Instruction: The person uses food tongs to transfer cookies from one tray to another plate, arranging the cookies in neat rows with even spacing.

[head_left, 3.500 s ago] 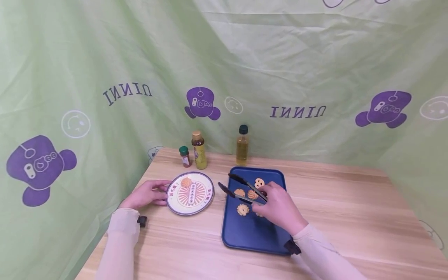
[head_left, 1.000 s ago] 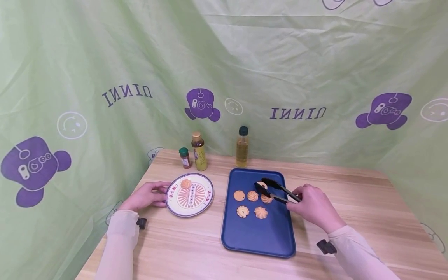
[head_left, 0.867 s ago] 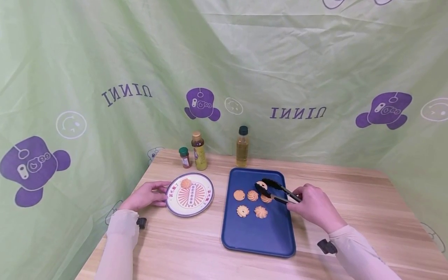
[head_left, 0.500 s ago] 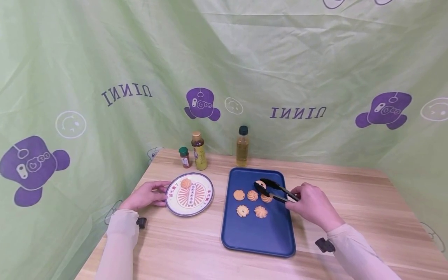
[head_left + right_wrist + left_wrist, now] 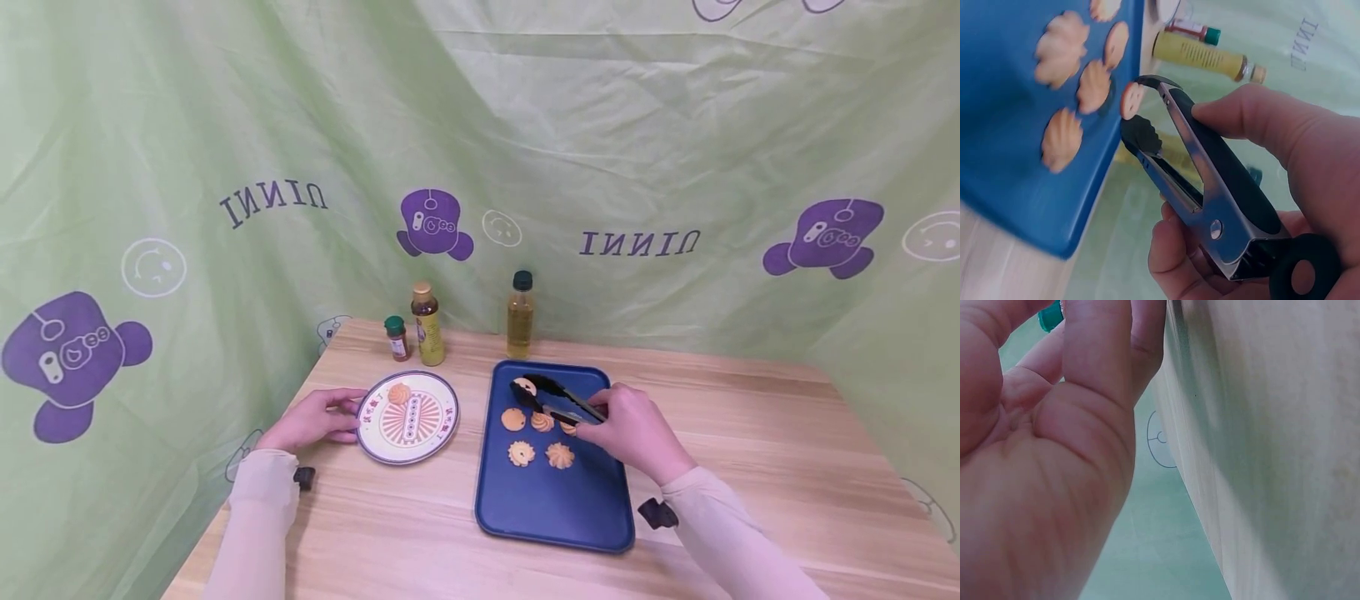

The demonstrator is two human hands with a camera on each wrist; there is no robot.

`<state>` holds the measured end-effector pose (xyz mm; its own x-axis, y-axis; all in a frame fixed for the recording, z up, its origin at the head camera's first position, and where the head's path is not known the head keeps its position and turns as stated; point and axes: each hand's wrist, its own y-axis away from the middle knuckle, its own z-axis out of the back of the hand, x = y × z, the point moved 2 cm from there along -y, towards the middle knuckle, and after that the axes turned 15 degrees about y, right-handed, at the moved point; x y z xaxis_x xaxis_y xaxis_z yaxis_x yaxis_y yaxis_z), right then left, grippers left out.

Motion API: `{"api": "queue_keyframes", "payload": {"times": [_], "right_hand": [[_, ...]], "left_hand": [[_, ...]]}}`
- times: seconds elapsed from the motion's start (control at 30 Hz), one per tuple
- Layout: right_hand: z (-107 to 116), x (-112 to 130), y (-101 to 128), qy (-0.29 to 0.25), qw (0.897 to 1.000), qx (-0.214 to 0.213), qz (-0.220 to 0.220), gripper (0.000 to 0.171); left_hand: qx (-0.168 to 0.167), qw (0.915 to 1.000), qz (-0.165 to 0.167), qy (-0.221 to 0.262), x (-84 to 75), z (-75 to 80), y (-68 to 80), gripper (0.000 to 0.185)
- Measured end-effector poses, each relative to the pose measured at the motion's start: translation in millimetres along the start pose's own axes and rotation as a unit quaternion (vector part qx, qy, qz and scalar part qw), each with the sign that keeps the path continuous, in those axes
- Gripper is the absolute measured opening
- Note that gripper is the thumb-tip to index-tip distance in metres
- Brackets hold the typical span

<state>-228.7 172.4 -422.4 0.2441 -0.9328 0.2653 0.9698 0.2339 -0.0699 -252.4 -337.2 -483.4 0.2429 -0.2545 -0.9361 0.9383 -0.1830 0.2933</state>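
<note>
Steadying a plate while tongs lift a cookie

The left hand (image 5: 311,418) rests relaxed fingers on the plate (image 5: 442,424) edge, bracing it. Right of it, the right hand (image 5: 636,429) squeezes tongs (image 5: 557,397), pinching a cookie (image 5: 523,387) above the tray (image 5: 555,508).

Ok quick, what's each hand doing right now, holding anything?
Left hand: open, fingers touching the rim of the plate.
Right hand: grips the tongs, which pinch a cookie over the blue tray.
</note>
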Motion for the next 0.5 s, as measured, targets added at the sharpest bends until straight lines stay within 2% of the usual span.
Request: {"api": "queue_keyframes", "payload": {"times": [0.17,0.5], "right_hand": [[-7.2,17.7,-9.0,-0.01,1.0,0.002,0.011,0.036],[-22.3,62.9,-23.9,-0.06,0.998,0.017,0.02,0.036]], "left_hand": [[0.014,0.9997,-0.013,0.013,0.1,-0.3,-1.9,0.066],[0.006,0.9999,-0.011,0.005,3.8,1.8,-2.8,0.065]]}}
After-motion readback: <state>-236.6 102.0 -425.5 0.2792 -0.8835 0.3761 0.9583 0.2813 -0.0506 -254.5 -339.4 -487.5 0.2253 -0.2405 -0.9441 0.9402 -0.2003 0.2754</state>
